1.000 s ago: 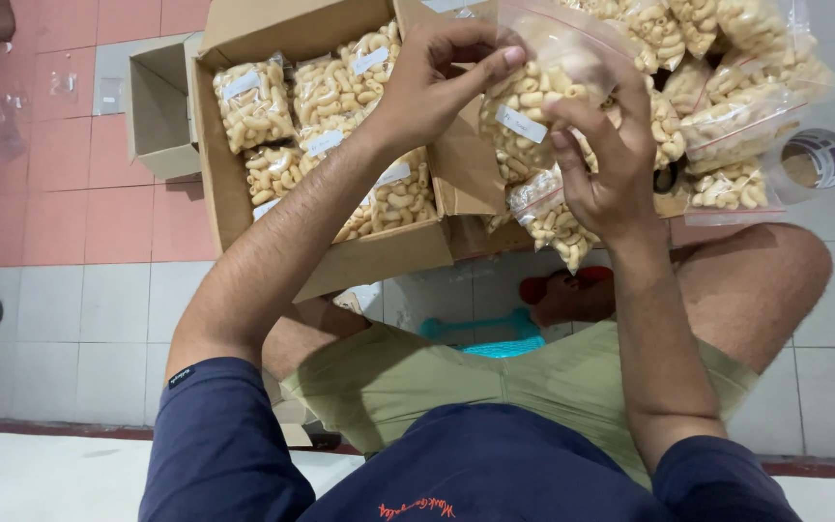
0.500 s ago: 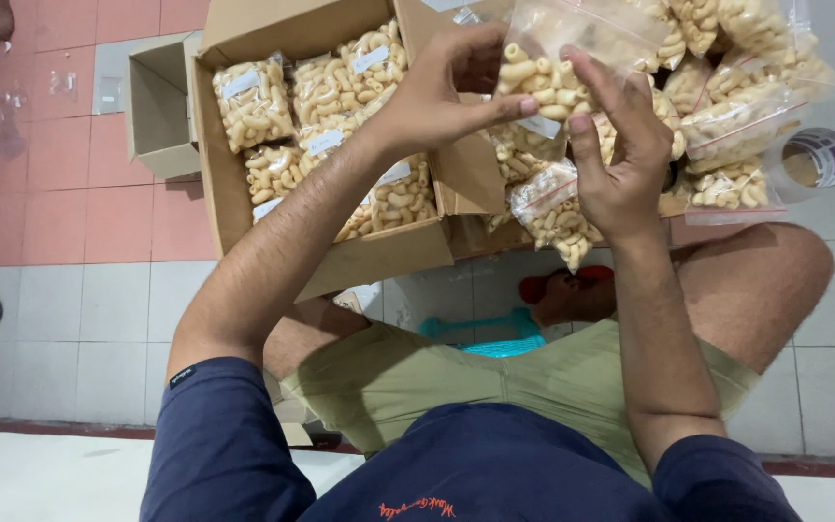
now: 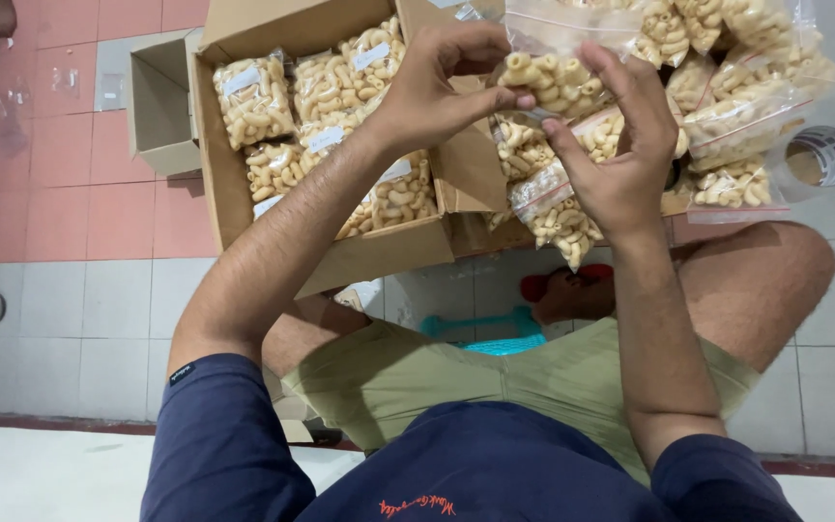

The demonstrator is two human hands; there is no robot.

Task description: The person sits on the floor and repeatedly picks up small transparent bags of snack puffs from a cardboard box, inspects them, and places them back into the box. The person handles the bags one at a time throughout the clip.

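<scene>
Since half a second ago the clear bag of pasta (image 3: pixel 553 82) sits lower; the left hand (image 3: pixel 437 82) pinches its near edge, the right hand (image 3: pixel 616 145) cups it from beneath; left of them the cardboard box (image 3: pixel 219 193) holds white-labelled bags, its right flap free; a tape roll (image 3: pixel 823 155) lies far right

**One head-worn view, looking steeply down**

A single camera sits on the person's head and faces down over the chest and lap toward the tiled floor. The open cardboard box (image 3: pixel 331 145) lies in the upper middle, close by, with a smaller box to its left. There is no second view to share the scene.
</scene>
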